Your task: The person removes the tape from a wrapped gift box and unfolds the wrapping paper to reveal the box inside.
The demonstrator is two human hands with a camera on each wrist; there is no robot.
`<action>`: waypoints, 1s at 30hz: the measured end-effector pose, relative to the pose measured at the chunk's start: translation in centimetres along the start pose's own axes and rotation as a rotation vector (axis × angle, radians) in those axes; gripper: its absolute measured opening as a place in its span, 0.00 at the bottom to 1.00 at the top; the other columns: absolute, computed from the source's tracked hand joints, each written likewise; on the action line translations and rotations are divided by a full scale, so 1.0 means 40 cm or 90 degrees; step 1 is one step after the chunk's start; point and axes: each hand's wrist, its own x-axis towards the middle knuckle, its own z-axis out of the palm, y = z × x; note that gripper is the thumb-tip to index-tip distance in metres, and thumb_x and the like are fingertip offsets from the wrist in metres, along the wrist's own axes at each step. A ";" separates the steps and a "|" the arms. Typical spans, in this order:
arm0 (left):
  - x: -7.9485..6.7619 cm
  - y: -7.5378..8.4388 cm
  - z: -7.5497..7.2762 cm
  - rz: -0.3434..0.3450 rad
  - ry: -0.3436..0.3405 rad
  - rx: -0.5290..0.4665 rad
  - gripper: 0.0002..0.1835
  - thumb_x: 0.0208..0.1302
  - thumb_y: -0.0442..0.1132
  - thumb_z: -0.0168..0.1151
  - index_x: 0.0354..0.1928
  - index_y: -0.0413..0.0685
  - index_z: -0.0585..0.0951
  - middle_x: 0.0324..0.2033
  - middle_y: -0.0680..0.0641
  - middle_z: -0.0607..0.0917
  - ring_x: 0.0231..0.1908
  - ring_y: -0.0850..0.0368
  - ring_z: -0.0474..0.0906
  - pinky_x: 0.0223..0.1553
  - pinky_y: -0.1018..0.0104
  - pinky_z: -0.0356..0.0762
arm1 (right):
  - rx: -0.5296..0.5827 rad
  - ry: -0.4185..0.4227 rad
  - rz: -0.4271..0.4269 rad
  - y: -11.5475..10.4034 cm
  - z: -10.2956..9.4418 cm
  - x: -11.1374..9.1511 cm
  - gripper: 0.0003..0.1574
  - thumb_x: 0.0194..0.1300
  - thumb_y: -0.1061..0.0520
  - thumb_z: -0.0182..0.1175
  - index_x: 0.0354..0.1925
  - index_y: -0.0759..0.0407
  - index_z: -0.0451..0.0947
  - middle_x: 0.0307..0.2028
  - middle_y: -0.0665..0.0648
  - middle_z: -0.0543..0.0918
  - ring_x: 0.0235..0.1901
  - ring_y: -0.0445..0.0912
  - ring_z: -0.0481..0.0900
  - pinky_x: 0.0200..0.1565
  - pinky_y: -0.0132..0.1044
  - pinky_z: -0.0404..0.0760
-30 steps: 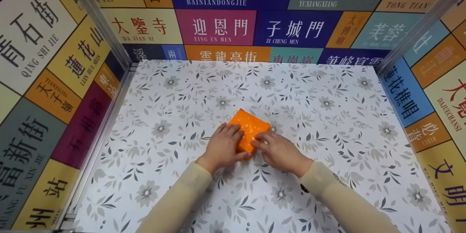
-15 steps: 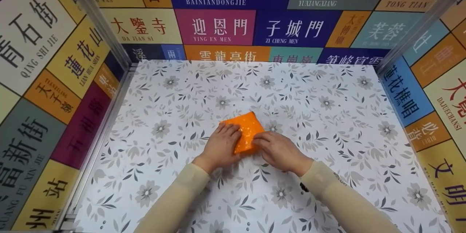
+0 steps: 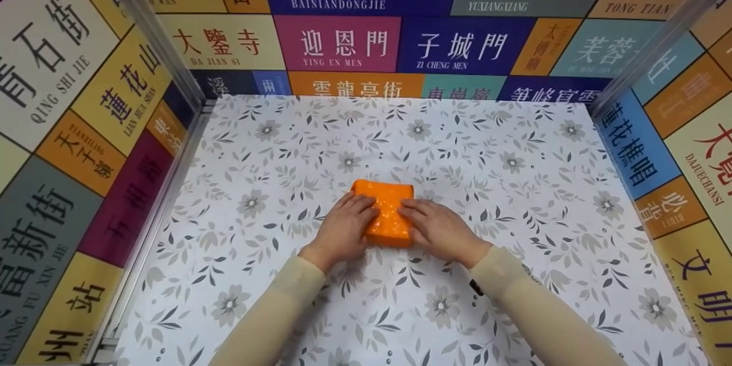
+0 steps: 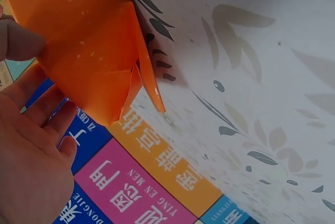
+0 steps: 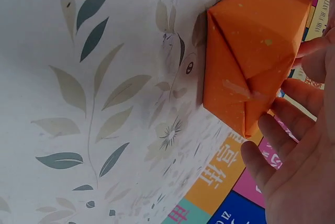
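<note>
On the floral counter (image 3: pixel 492 131): orange packet (image 3: pixel 390 220), folded ends, sitting pretty flat
Packet's nine o'clock: left hand (image 3: pixel 342 230), fingers gripping that edge
Packet's three o'clock: right hand (image 3: pixel 443 229), same deal, fingers gripping

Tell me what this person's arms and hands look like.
The arms wear long, pale cream sleeves: the left sleeve and right sleeve both end at the wrist. The left hand and right hand are ungloved. A small dark item shows at the right sleeve's edge, too small to identify.
</note>
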 end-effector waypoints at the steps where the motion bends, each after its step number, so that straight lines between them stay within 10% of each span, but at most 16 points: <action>1: 0.001 -0.001 -0.001 -0.005 -0.003 0.002 0.31 0.50 0.38 0.65 0.62 0.48 0.79 0.65 0.46 0.74 0.68 0.48 0.64 0.73 0.51 0.45 | 0.002 -0.001 0.000 0.000 -0.001 0.000 0.32 0.72 0.50 0.55 0.72 0.53 0.67 0.72 0.55 0.65 0.69 0.55 0.64 0.68 0.53 0.62; 13: -0.002 -0.007 -0.002 -0.030 0.002 0.036 0.37 0.59 0.62 0.58 0.67 0.50 0.76 0.68 0.44 0.71 0.69 0.45 0.62 0.73 0.49 0.46 | 0.012 0.053 -0.043 -0.002 -0.008 -0.002 0.22 0.69 0.56 0.57 0.60 0.55 0.80 0.62 0.55 0.76 0.63 0.52 0.70 0.65 0.49 0.67; 30: -0.001 0.050 0.028 -0.053 0.036 0.079 0.51 0.54 0.82 0.49 0.62 0.44 0.77 0.62 0.43 0.76 0.64 0.46 0.67 0.72 0.49 0.49 | -0.020 0.017 -0.006 0.012 -0.001 0.004 0.33 0.64 0.58 0.61 0.68 0.52 0.72 0.69 0.54 0.70 0.67 0.52 0.66 0.64 0.52 0.69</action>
